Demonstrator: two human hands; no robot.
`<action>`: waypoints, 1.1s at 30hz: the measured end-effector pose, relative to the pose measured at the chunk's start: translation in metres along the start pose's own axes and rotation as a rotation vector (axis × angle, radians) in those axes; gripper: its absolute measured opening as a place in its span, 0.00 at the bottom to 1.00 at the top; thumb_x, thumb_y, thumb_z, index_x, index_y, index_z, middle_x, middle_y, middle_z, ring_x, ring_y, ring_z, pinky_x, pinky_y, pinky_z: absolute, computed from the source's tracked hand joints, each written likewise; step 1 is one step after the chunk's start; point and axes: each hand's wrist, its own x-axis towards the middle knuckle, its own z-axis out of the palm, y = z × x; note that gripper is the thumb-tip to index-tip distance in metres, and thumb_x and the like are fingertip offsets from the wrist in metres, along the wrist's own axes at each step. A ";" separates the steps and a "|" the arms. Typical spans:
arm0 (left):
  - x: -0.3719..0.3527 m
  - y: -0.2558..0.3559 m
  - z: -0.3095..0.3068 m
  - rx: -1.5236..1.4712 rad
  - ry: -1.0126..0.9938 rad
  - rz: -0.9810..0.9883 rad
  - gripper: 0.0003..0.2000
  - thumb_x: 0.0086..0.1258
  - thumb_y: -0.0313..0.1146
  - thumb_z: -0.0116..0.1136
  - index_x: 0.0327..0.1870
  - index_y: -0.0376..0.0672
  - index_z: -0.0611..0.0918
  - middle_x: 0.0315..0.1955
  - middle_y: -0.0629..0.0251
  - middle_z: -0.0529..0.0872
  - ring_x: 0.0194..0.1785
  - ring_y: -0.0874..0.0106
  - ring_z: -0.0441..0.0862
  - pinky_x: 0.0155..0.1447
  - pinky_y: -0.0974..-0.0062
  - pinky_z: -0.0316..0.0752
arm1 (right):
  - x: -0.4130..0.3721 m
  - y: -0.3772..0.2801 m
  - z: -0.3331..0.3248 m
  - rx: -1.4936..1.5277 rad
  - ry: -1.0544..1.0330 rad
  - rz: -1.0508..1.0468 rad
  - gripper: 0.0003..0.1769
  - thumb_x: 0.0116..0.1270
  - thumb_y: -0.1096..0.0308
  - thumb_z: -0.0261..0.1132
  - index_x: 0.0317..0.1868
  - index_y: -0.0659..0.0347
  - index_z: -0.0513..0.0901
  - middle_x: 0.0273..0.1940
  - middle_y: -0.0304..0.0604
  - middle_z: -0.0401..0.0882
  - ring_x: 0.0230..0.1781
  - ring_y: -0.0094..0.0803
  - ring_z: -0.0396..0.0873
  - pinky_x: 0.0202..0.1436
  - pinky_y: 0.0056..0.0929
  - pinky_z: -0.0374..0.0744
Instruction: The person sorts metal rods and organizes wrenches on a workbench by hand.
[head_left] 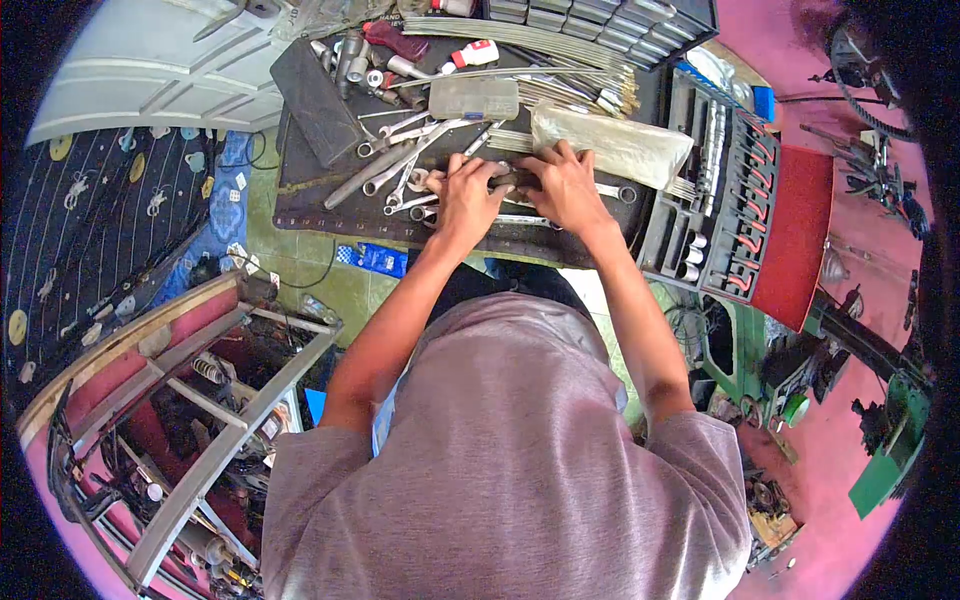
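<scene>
Left hand [468, 196] and right hand [566, 186] both closed around a dark tool [517, 180], wrenches [392, 168] just beside (on black mat [300, 205])

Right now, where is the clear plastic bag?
In the head view, the clear plastic bag lies on the dark mat, just beyond the right hand, left of the socket tray.

Your count of the bench, kind by kind

You have two hands at work, the left hand [468, 195] and the right hand [565, 185], both gripping one dark tool [515, 180]. Around them lie one clear plastic bag [615, 140], one grey box [474, 98], one white bottle [477, 54], one socket case [735, 210], one bundle of thin rods [560, 85], and at least five wrenches [385, 170], which overlap too much for an exact count.
</scene>
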 end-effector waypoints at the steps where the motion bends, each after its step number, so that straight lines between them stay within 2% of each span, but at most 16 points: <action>1: 0.002 0.001 -0.002 0.001 0.004 0.001 0.11 0.59 0.35 0.74 0.43 0.51 0.90 0.41 0.70 0.89 0.54 0.64 0.78 0.56 0.54 0.60 | 0.000 0.000 -0.001 -0.001 0.002 -0.003 0.22 0.60 0.63 0.74 0.56 0.54 0.87 0.52 0.40 0.85 0.60 0.42 0.74 0.58 0.57 0.68; 4: 0.006 0.007 -0.009 -0.048 0.057 0.063 0.09 0.58 0.34 0.74 0.40 0.53 0.89 0.39 0.72 0.88 0.54 0.65 0.78 0.56 0.55 0.59 | 0.000 0.001 -0.003 0.035 0.048 0.027 0.20 0.59 0.64 0.75 0.53 0.53 0.89 0.50 0.39 0.87 0.58 0.41 0.76 0.58 0.57 0.69; 6: 0.012 0.011 -0.014 -0.147 0.151 0.085 0.09 0.57 0.34 0.75 0.39 0.54 0.89 0.40 0.73 0.88 0.54 0.66 0.78 0.56 0.57 0.59 | 0.001 0.007 -0.005 0.216 0.083 0.091 0.16 0.59 0.65 0.75 0.48 0.51 0.90 0.46 0.37 0.89 0.54 0.41 0.77 0.57 0.53 0.68; 7: 0.014 0.018 -0.019 -0.073 0.184 0.050 0.13 0.56 0.38 0.77 0.43 0.54 0.90 0.40 0.73 0.89 0.53 0.66 0.79 0.55 0.59 0.62 | 0.001 0.007 -0.007 0.214 0.085 0.089 0.16 0.59 0.65 0.75 0.48 0.51 0.90 0.46 0.37 0.89 0.54 0.41 0.77 0.57 0.53 0.68; 9: 0.021 0.014 -0.014 -0.163 0.191 0.039 0.13 0.56 0.37 0.77 0.43 0.54 0.90 0.40 0.72 0.89 0.52 0.66 0.79 0.55 0.59 0.62 | -0.001 0.009 -0.011 0.286 0.244 0.144 0.12 0.58 0.65 0.76 0.44 0.50 0.91 0.42 0.35 0.90 0.51 0.40 0.78 0.57 0.49 0.66; 16: 0.025 0.025 -0.006 -0.251 0.136 0.012 0.14 0.54 0.35 0.78 0.44 0.54 0.91 0.39 0.70 0.90 0.51 0.67 0.81 0.56 0.58 0.62 | -0.014 0.013 -0.023 0.197 0.253 0.178 0.16 0.57 0.65 0.76 0.48 0.47 0.91 0.46 0.33 0.89 0.52 0.39 0.76 0.57 0.47 0.65; 19: 0.025 0.028 -0.004 -0.286 0.138 0.035 0.14 0.54 0.34 0.78 0.44 0.54 0.91 0.40 0.70 0.90 0.51 0.67 0.81 0.56 0.58 0.61 | -0.020 0.013 -0.036 0.246 0.291 0.113 0.19 0.57 0.65 0.75 0.51 0.45 0.91 0.47 0.34 0.88 0.54 0.39 0.76 0.59 0.48 0.65; 22: 0.026 0.031 -0.008 -0.286 0.128 0.094 0.15 0.54 0.34 0.78 0.44 0.53 0.90 0.40 0.71 0.89 0.51 0.68 0.82 0.57 0.58 0.61 | -0.026 0.018 -0.047 0.211 0.259 0.139 0.20 0.60 0.60 0.73 0.54 0.46 0.90 0.48 0.37 0.89 0.56 0.39 0.75 0.62 0.49 0.65; 24: 0.026 0.031 -0.012 -0.286 0.140 0.121 0.16 0.53 0.33 0.79 0.45 0.53 0.90 0.40 0.71 0.89 0.52 0.69 0.83 0.57 0.59 0.62 | -0.029 0.027 -0.045 0.336 0.199 0.322 0.21 0.65 0.55 0.68 0.57 0.49 0.89 0.49 0.40 0.90 0.57 0.40 0.75 0.66 0.49 0.64; 25: 0.027 0.032 -0.014 -0.285 0.140 0.122 0.16 0.53 0.33 0.79 0.45 0.53 0.90 0.40 0.71 0.89 0.52 0.69 0.83 0.57 0.59 0.62 | -0.030 0.029 -0.043 0.392 0.192 0.424 0.23 0.70 0.48 0.65 0.57 0.53 0.89 0.46 0.44 0.91 0.53 0.45 0.80 0.64 0.49 0.68; 26: 0.027 0.032 -0.016 -0.314 0.147 0.130 0.17 0.52 0.32 0.79 0.45 0.53 0.90 0.41 0.71 0.89 0.52 0.69 0.83 0.57 0.60 0.62 | -0.029 0.031 -0.041 0.394 0.193 0.425 0.23 0.70 0.48 0.65 0.57 0.53 0.89 0.46 0.44 0.91 0.53 0.45 0.80 0.64 0.49 0.68; 28: 0.025 0.032 -0.017 -0.343 0.148 0.141 0.17 0.52 0.31 0.78 0.45 0.52 0.90 0.41 0.71 0.89 0.52 0.69 0.83 0.57 0.60 0.62 | -0.025 0.036 -0.038 0.466 0.007 0.545 0.26 0.74 0.42 0.61 0.55 0.53 0.90 0.43 0.50 0.91 0.46 0.51 0.85 0.59 0.50 0.75; 29: 0.025 0.033 -0.017 -0.364 0.143 0.139 0.16 0.52 0.31 0.78 0.44 0.52 0.90 0.41 0.71 0.89 0.51 0.70 0.83 0.57 0.60 0.62 | -0.026 0.040 -0.024 0.642 0.091 0.528 0.24 0.74 0.47 0.66 0.53 0.59 0.90 0.41 0.52 0.92 0.39 0.45 0.89 0.51 0.43 0.82; 30: 0.024 0.033 -0.017 -0.385 0.140 0.136 0.16 0.52 0.30 0.78 0.44 0.52 0.91 0.41 0.71 0.90 0.51 0.70 0.82 0.57 0.60 0.61 | -0.026 0.039 -0.023 0.641 0.095 0.530 0.24 0.74 0.47 0.66 0.53 0.59 0.90 0.41 0.52 0.92 0.39 0.45 0.89 0.51 0.43 0.82; 32: 0.021 0.034 -0.016 -0.399 0.133 0.134 0.15 0.52 0.30 0.77 0.43 0.53 0.91 0.40 0.71 0.90 0.51 0.70 0.82 0.58 0.60 0.60 | -0.023 0.035 -0.018 1.056 0.134 0.520 0.19 0.70 0.60 0.74 0.52 0.66 0.89 0.42 0.50 0.92 0.41 0.32 0.89 0.48 0.31 0.84; 33: 0.019 0.035 -0.017 -0.414 0.127 0.129 0.15 0.52 0.30 0.77 0.43 0.53 0.91 0.40 0.71 0.90 0.51 0.71 0.82 0.58 0.60 0.59 | -0.019 0.033 -0.018 1.217 0.164 0.612 0.18 0.63 0.72 0.78 0.51 0.71 0.88 0.41 0.47 0.91 0.41 0.24 0.87 0.45 0.22 0.83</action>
